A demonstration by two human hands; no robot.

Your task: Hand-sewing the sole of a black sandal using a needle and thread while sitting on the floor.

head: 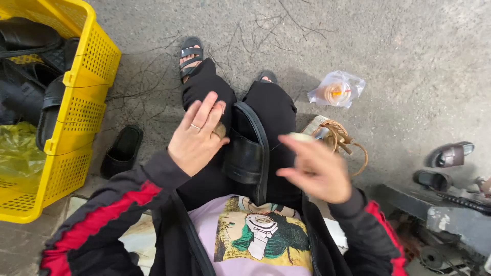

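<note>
Seen from the head camera, a black sandal (249,148) lies on the person's lap between the knees. Left hand (197,137) sits against its left edge, fingers spread loosely, with something small and tan under the thumb; what exactly, I cannot tell. Right hand (317,166) hovers just right of the sandal, blurred, fingers half open, a pale strip (300,137) at the fingertips. A yellow crate (76,102) of dark sandals stands at the left.

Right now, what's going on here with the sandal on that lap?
A person sits on the ground with a black sandal resting on their lap. The left hand hovers at its edge; the right hand is raised beside it, blurred. A yellow crate of black footwear stands to the left.
</note>
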